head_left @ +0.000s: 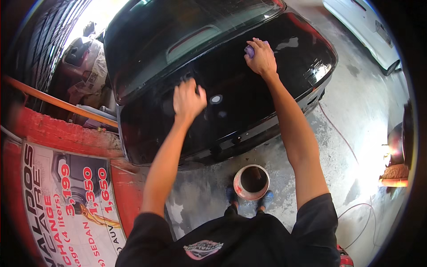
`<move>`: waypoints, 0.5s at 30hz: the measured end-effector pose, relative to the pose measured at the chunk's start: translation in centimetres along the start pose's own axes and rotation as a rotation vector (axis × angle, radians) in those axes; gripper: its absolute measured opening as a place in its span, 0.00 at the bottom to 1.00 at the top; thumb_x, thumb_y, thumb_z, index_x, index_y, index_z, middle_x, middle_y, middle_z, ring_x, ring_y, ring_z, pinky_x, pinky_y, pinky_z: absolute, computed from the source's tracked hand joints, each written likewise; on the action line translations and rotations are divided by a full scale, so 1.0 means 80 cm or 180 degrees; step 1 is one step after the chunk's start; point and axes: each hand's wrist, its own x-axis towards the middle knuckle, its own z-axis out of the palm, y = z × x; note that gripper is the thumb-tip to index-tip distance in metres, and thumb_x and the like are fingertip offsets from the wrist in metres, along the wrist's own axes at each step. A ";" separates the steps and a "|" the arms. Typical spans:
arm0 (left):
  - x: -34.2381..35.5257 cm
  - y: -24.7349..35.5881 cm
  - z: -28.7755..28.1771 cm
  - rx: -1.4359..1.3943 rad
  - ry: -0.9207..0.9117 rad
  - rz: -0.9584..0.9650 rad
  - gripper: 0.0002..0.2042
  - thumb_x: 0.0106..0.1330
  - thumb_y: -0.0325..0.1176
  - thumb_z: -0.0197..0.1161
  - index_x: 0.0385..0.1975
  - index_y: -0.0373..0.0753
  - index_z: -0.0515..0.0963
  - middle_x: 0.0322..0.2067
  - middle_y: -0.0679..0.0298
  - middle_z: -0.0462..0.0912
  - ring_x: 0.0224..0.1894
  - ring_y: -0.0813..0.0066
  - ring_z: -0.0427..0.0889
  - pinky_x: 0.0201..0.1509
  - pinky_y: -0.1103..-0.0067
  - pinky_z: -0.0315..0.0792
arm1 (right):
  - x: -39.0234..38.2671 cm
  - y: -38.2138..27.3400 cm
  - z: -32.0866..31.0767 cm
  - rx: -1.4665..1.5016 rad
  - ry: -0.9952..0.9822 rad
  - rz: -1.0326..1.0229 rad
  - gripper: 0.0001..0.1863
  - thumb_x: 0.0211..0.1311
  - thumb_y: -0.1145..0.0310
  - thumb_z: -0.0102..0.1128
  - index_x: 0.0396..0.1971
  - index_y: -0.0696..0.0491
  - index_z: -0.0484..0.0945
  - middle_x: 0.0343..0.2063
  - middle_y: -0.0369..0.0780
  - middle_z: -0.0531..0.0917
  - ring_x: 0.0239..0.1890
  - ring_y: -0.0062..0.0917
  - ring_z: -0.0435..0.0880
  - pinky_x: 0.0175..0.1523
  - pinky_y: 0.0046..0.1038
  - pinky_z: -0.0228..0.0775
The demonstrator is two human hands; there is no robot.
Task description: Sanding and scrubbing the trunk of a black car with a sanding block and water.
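Observation:
A glossy black car trunk lid (pixel 235 102) spreads out in front of me, below the rear window (pixel 191 42). Near its far edge, right of the middle, my right hand (pixel 262 58) is closed around a crumpled purple cloth (pixel 250 52) and presses it on the paint. Over the left-middle of the lid is my left hand (pixel 189 101), its fingers curled and partly smeared by motion. Whatever it may hold against the surface is hidden; a dark gap shows between thumb and fingers. A pale round mark (pixel 216 99) lies on the lid to its right.
A whitish bucket (pixel 251 194) with dark contents stands on the floor between my feet, below the bumper. To the left are a red ledge (pixel 66 135), an orange rail (pixel 62 101) and a printed banner (pixel 71 200). A hose (pixel 340 133) crosses the floor; a white car (pixel 367 33) stands far right.

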 end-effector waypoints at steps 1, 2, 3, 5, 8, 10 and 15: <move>-0.042 0.013 -0.013 -0.0119 -0.0137 0.0130 0.08 0.60 0.34 0.63 0.28 0.36 0.74 0.28 0.52 0.77 0.35 0.51 0.78 0.41 0.60 0.70 | 0.000 0.005 0.000 -0.0016 0.0020 0.0009 0.27 0.51 0.65 0.70 0.54 0.53 0.82 0.60 0.47 0.80 0.64 0.43 0.76 0.72 0.40 0.64; -0.085 0.026 -0.036 -0.0195 -0.0209 0.0183 0.08 0.60 0.34 0.63 0.27 0.37 0.72 0.26 0.53 0.75 0.34 0.52 0.77 0.40 0.61 0.68 | -0.003 0.003 0.002 0.0046 -0.0043 0.0037 0.27 0.50 0.65 0.70 0.54 0.53 0.82 0.59 0.46 0.80 0.63 0.43 0.76 0.71 0.40 0.65; -0.129 0.037 -0.057 -0.0176 -0.0308 0.0194 0.08 0.58 0.34 0.64 0.27 0.38 0.73 0.27 0.54 0.75 0.34 0.54 0.77 0.39 0.62 0.67 | -0.003 -0.001 0.001 0.0102 -0.0102 0.0046 0.27 0.50 0.65 0.71 0.54 0.53 0.81 0.58 0.46 0.81 0.62 0.43 0.76 0.70 0.40 0.66; -0.177 0.045 -0.084 -0.0404 -0.0325 0.0349 0.07 0.55 0.33 0.64 0.28 0.39 0.74 0.28 0.58 0.77 0.33 0.59 0.75 0.37 0.65 0.64 | -0.003 -0.006 -0.006 0.0116 -0.0166 0.0155 0.27 0.50 0.64 0.71 0.54 0.53 0.81 0.57 0.45 0.81 0.63 0.43 0.75 0.71 0.40 0.63; -0.109 0.030 -0.063 -0.0139 -0.0043 0.0165 0.07 0.55 0.32 0.65 0.27 0.39 0.75 0.25 0.56 0.77 0.31 0.54 0.77 0.36 0.62 0.67 | -0.007 -0.005 -0.018 0.0106 -0.0185 0.0192 0.30 0.50 0.62 0.71 0.56 0.54 0.79 0.57 0.44 0.79 0.63 0.44 0.74 0.73 0.41 0.61; -0.034 -0.033 -0.035 0.0281 0.0301 -0.0121 0.07 0.57 0.33 0.64 0.27 0.38 0.75 0.26 0.53 0.79 0.32 0.51 0.78 0.39 0.59 0.70 | 0.011 -0.047 -0.030 -0.0086 0.0103 0.0303 0.33 0.50 0.61 0.71 0.58 0.54 0.77 0.59 0.45 0.79 0.66 0.44 0.72 0.74 0.41 0.58; 0.011 -0.071 0.001 0.0151 0.0143 -0.0388 0.09 0.59 0.36 0.64 0.29 0.36 0.75 0.31 0.49 0.81 0.35 0.47 0.79 0.42 0.57 0.73 | 0.011 -0.022 0.009 -0.0199 -0.0477 0.0337 0.34 0.58 0.56 0.65 0.64 0.56 0.75 0.68 0.47 0.73 0.73 0.47 0.66 0.78 0.43 0.52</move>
